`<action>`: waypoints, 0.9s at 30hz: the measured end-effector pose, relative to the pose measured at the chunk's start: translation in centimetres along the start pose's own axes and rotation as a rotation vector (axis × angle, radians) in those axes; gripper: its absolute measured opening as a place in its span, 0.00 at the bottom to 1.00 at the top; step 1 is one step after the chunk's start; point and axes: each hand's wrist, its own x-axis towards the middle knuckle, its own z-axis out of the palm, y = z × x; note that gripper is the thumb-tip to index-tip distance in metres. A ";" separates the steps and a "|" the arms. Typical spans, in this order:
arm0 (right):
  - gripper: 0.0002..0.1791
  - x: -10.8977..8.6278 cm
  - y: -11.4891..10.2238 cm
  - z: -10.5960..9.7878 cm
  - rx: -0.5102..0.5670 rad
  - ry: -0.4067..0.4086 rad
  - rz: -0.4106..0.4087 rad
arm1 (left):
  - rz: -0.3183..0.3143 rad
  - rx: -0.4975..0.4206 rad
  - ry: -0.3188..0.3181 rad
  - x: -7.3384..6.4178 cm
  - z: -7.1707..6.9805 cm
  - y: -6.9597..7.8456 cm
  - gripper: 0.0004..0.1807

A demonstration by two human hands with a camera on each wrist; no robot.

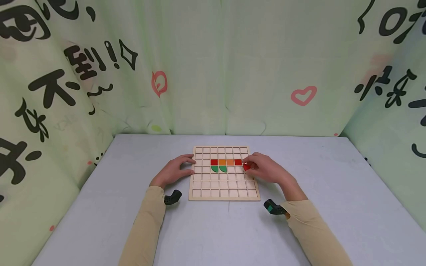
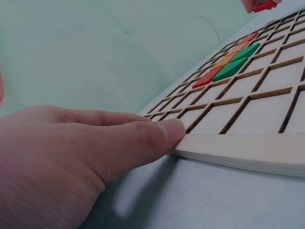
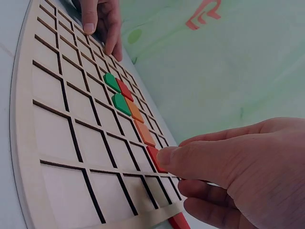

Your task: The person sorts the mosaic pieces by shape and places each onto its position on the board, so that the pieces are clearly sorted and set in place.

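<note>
A square wooden grid board (image 1: 224, 198) lies on the table between both hands. Along one row sit a red tile (image 1: 214, 162), two orange tiles (image 1: 222, 162) and another red tile (image 1: 238, 162). Two green tiles (image 1: 214, 169) with a rounded side lie just below the row's left half. My left hand (image 1: 174, 170) rests at the board's left edge, thumb and fingers extended and spread along the frame. At the right edge, my right hand (image 1: 266, 168) holds a red piece (image 1: 246, 167) in curled fingers, which partly hide it. In the right wrist view, its thumb overlaps the row's end tile.
The table (image 1: 213, 232) has a pale cover. Behind and beside it hangs a light green curtain (image 1: 199, 66) with black lettering and pink hearts. Small black wrist devices (image 1: 274, 207) sit at both sleeve cuffs.
</note>
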 end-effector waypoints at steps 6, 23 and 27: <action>0.19 0.9 -0.8 0.5 -0.018 -0.028 -0.042 | 0.003 -0.009 0.001 0.1 0.1 -0.1 0.22; 0.12 3.0 -2.2 2.1 -0.063 -0.057 -0.122 | 0.024 -0.011 0.002 0.1 0.0 -0.3 0.22; 0.12 3.1 -2.3 2.3 -0.067 -0.050 -0.134 | 0.028 -0.012 0.000 0.1 0.0 -0.2 0.22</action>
